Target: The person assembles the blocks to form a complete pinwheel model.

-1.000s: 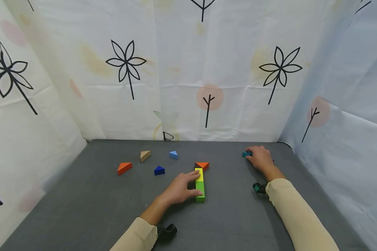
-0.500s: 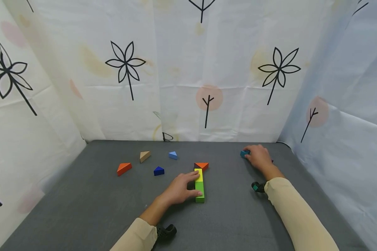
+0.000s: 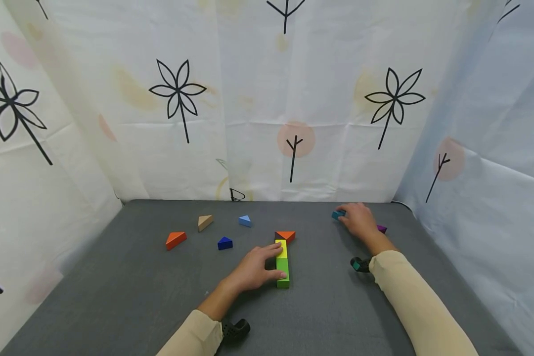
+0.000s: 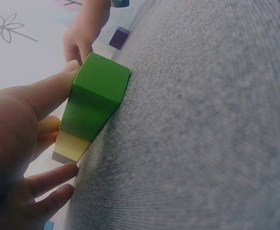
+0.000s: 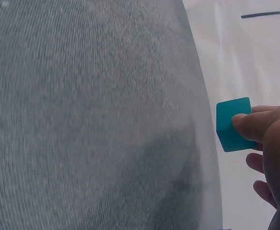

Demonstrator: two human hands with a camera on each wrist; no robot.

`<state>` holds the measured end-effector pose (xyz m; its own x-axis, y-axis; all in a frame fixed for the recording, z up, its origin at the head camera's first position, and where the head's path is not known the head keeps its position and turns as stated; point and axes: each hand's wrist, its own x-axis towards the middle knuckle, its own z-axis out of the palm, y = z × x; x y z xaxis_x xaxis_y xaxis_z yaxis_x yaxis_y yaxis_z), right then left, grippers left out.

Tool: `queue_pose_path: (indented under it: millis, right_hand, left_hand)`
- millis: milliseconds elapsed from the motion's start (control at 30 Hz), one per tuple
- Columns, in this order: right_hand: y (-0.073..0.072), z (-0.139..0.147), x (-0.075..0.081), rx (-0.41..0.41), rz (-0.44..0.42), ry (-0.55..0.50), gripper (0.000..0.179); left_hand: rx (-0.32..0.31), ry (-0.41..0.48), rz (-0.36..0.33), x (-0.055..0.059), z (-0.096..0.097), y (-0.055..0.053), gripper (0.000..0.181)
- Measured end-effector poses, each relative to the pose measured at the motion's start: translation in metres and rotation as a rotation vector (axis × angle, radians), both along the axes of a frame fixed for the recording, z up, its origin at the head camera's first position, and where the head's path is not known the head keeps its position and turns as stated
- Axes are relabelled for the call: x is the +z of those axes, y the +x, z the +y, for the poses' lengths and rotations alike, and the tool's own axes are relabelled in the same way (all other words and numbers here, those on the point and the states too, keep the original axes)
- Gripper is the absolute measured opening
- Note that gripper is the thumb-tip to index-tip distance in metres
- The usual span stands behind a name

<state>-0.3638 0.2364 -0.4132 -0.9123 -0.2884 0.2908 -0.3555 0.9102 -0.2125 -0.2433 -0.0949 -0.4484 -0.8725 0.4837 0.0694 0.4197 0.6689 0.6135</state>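
Observation:
In the head view a yellow block [image 3: 282,248] and a green block [image 3: 282,269] lie end to end on the grey table. My left hand [image 3: 254,267] rests on this row, fingers fairly straight over the yellow block and thumb on the green one. An orange triangular block [image 3: 287,237] sits at the row's far end, and whether it touches the yellow block I cannot tell. At the far right, my right hand [image 3: 359,220] holds a teal block [image 5: 234,125] pinched between thumb and fingers, seemingly raised off the table.
A purple block [image 3: 381,229] lies behind the right wrist. Left of the row are a light blue triangle [image 3: 244,221], a dark blue triangle [image 3: 225,243], a wooden triangle [image 3: 205,222] and a red-orange triangle [image 3: 176,240]. Patterned white cloth [image 3: 249,99] stands beyond the table.
The right hand has moved left with the teal block, and the purple block behind the wrist shows more. My left hand stays on the yellow and green blocks.

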Motion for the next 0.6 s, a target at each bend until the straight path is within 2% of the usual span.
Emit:
queue_pose_path:
  millis: [300,600]
  right_hand:
    - [-0.003,-0.015,0.002,0.062,0.02,-0.056,0.026]
    - [-0.001,-0.037,0.005,0.092,-0.02,-0.108,0.028]
  left_hand:
    - [-0.003,-0.001,0.005,-0.001,-0.001,0.0,0.069]
    - [0.004,-0.007,0.001,0.0,0.0,0.0,0.069]
